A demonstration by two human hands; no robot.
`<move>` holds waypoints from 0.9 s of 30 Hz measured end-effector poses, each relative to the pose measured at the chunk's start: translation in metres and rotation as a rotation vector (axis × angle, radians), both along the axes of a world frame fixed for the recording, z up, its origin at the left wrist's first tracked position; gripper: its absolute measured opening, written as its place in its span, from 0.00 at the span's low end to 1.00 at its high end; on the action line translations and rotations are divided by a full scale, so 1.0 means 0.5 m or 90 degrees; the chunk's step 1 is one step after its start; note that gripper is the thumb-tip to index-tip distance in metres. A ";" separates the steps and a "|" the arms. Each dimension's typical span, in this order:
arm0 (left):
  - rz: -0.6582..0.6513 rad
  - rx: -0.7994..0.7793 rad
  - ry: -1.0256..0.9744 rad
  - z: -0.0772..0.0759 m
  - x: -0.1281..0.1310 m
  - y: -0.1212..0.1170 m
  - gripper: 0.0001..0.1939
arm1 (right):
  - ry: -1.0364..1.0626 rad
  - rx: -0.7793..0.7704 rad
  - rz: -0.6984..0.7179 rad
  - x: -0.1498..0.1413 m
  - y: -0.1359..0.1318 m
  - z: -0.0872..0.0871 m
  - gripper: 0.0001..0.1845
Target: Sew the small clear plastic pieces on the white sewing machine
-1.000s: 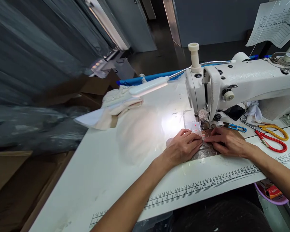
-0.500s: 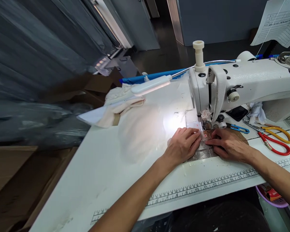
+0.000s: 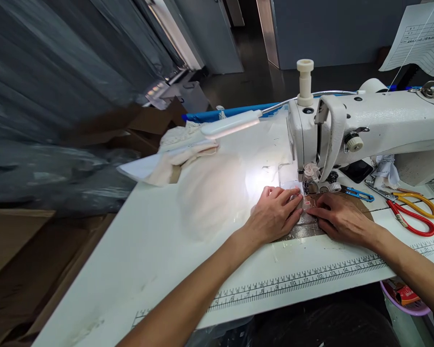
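A white sewing machine (image 3: 386, 115) stands at the right, its presser foot (image 3: 305, 187) close in front of my fingertips. My left hand (image 3: 277, 212) lies flat, fingers stretched out, on thin sheer fabric just left of the foot. In the small gap between the hands shows a pale pinkish bit of that sheer fabric (image 3: 306, 203). From the right, my right hand (image 3: 342, 217) pinches the fabric's edge between thumb and forefinger; the fingertips partly hide it. Beneath both hands is a shiny metal plate (image 3: 307, 231).
Scissors with red and yellow handles (image 3: 414, 212) and blue thread snips (image 3: 358, 193) lie right of my right hand. A lamp (image 3: 231, 124) lights the white table (image 3: 159, 250). Pale cloth (image 3: 188, 161) lies at the far left; a printed ruler (image 3: 292, 284) runs along the front edge.
The whole view has shifted slightly, so the machine sits a little farther right. Both hands keep nearly the same place by the presser foot.
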State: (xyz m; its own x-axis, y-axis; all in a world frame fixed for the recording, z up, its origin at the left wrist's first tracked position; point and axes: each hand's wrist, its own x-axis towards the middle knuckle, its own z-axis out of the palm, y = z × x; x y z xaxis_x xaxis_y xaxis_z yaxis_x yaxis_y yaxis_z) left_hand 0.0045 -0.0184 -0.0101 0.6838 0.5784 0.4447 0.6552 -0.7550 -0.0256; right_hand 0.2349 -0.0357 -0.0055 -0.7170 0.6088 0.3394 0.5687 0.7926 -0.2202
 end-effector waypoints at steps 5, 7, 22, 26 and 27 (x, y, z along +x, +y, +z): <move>-0.071 -0.050 0.042 0.008 -0.012 0.042 0.18 | -0.073 0.011 -0.047 -0.017 -0.005 0.006 0.14; -0.065 -0.083 0.028 0.007 -0.013 0.048 0.18 | -0.076 0.014 -0.051 -0.020 -0.006 0.006 0.14; -0.043 -0.013 0.003 -0.003 -0.007 0.036 0.19 | -0.042 0.011 -0.065 -0.020 -0.006 -0.006 0.17; -0.038 0.015 0.026 0.001 -0.002 0.032 0.18 | -0.024 0.003 -0.089 -0.019 -0.006 -0.011 0.18; -0.036 0.020 0.035 0.002 -0.001 0.031 0.18 | -0.019 0.002 -0.091 -0.018 -0.006 -0.012 0.18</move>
State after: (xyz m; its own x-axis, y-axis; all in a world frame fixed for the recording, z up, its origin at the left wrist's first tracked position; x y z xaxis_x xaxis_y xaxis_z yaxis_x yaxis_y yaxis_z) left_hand 0.0042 -0.0031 -0.0092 0.7385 0.5252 0.4228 0.6090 -0.7887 -0.0838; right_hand 0.2256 -0.0386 -0.0114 -0.6326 0.7045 0.3219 0.6822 0.7035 -0.1991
